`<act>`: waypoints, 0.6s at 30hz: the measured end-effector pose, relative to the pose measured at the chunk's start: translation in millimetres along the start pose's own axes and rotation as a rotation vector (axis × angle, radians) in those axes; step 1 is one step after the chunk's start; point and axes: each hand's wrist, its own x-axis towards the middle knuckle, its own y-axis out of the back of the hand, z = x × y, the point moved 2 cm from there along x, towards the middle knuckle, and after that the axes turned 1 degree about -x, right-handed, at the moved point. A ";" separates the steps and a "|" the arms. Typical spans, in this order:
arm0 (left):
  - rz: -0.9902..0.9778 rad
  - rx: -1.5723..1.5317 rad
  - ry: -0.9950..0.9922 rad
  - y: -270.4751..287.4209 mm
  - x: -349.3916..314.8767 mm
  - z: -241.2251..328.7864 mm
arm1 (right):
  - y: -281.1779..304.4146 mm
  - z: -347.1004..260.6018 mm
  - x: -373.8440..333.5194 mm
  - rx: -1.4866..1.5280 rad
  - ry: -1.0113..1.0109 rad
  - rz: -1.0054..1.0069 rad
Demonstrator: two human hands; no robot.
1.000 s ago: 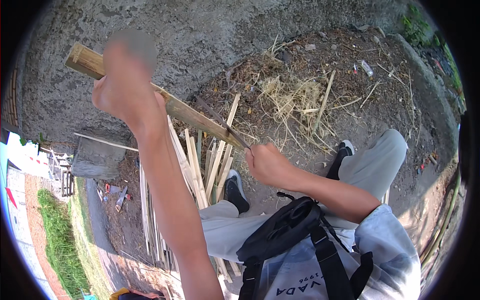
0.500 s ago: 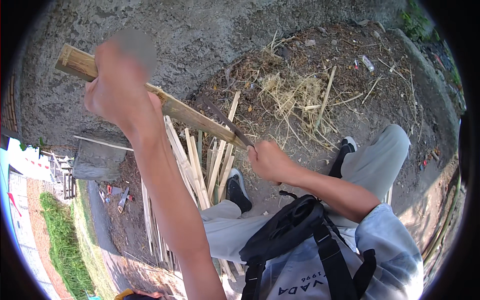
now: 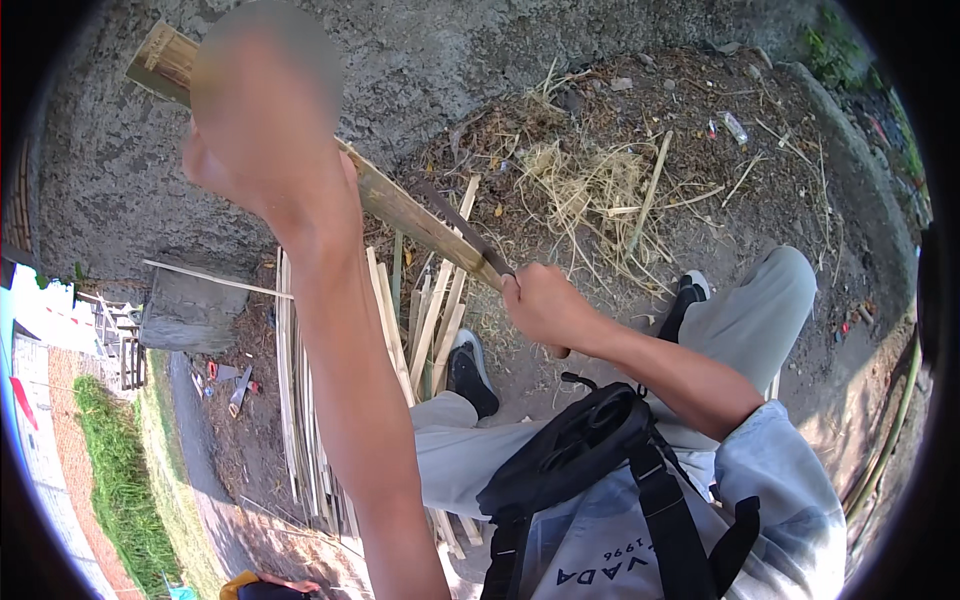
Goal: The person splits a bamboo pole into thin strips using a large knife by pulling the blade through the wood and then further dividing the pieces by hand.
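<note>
My left hand (image 3: 255, 150) grips a long split bamboo piece (image 3: 410, 220) close to its far end, at the upper left; part of that hand is blurred. The bamboo slants down to the right, toward my right hand (image 3: 552, 312). That hand is closed around the handle of a knife (image 3: 458, 226) with a long dark blade, and a bit of brown handle shows below the fist. The blade lies across the bamboo near its lower end, seemingly against it. Just how deep the edge sits cannot be made out.
Several pale bamboo strips (image 3: 436, 330) lie on the ground by my left shoe (image 3: 470, 375). Beyond are a heap of shavings (image 3: 575, 185) and a rough grey wall (image 3: 400, 70). A handsaw (image 3: 240, 390) and other tools rest at left, near a grey block (image 3: 190, 312).
My left hand and the bamboo have shifted up and to the right. My right hand with the knife has moved slightly up and right, still near the bamboo's lower end.
</note>
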 end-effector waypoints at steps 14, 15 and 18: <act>0.006 0.057 0.000 17.2 2.5 1.4 | 18.7 -43.5 -5.2 0.162 -0.077 -0.070; 0.014 0.073 0.017 18.9 -1.5 4.2 | 32.2 -72.6 -13.0 0.183 0.026 0.003; 0.035 0.055 -0.065 13.7 -7.3 14.8 | 29.3 -87.7 -15.6 0.169 0.151 0.077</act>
